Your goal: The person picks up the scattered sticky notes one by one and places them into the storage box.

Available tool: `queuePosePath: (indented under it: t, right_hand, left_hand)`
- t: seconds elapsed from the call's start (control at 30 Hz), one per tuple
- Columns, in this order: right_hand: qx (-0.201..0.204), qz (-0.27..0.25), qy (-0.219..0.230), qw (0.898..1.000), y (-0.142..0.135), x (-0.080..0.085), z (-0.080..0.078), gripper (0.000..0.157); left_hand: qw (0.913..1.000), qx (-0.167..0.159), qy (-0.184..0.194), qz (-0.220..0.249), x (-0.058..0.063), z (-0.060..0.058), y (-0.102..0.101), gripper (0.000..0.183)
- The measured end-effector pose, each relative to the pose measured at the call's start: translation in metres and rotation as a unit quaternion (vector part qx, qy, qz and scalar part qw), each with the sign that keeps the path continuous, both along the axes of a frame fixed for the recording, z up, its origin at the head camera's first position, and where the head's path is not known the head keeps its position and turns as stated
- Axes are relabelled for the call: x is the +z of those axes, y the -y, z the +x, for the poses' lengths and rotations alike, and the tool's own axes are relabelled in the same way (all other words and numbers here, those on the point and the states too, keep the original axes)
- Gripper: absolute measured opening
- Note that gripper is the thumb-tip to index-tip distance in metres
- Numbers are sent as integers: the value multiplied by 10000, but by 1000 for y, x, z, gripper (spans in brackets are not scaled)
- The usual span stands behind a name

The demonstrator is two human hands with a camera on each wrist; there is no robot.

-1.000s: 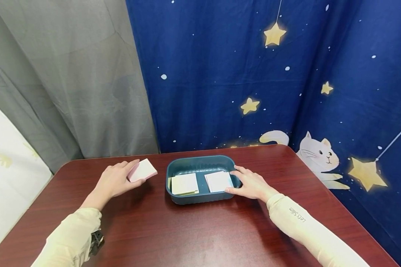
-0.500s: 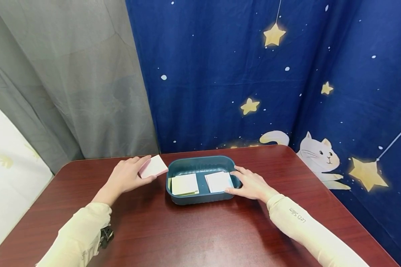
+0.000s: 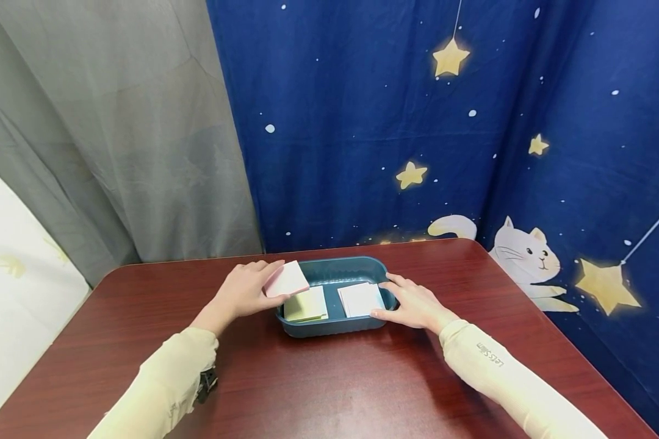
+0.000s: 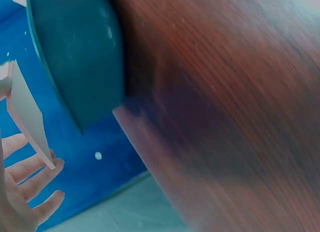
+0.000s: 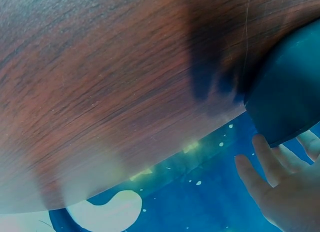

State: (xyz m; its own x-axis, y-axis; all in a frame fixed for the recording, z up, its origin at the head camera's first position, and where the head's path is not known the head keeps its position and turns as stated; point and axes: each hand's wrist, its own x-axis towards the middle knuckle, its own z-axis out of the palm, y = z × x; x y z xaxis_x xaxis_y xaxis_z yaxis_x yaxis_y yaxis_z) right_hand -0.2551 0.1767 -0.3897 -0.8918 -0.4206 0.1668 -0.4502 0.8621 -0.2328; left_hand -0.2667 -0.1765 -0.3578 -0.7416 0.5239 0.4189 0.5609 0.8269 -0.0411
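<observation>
My left hand (image 3: pixel 244 289) pinches a thick pad of white and pink note paper (image 3: pixel 287 279) above the left end of a dark teal bin (image 3: pixel 329 330). In the left wrist view the pad (image 4: pixel 30 109) stands on edge between thumb and fingers, beside the bin wall (image 4: pixel 80 56). A pale yellow stack of note paper (image 3: pixel 309 303) lies inside at the left, partly behind the pad. At the right lies a white stack (image 3: pixel 362 300). My right hand (image 3: pixel 410 303) rests on the bin's right rim, fingers spread; the right wrist view shows fingertips (image 5: pixel 262 144) at the rim.
The bin stands on a reddish-brown wooden table (image 3: pixel 329 384), close to its far edge. Behind the table hang a grey curtain (image 3: pixel 181 152) and a blue curtain (image 3: pixel 357 122) with stars and a cat.
My left hand has carried the pad rightward, from beside the bin to over its left end. The right hand and the bin have stayed in place.
</observation>
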Motion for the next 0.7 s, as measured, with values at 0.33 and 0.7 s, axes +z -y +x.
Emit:
queuePosePath:
  t: [0.33, 0.7]
  right_hand:
    - [-14, -18, -11, 10000, -1, -2, -2, 81]
    - [-1, -46, -44, 10000, -1, -2, -1, 80]
  left_hand:
    - [9994, -249, 116, -228, -11, -7, -24, 69]
    - [9973, -261, 414, -544, -20, -11, -35, 70]
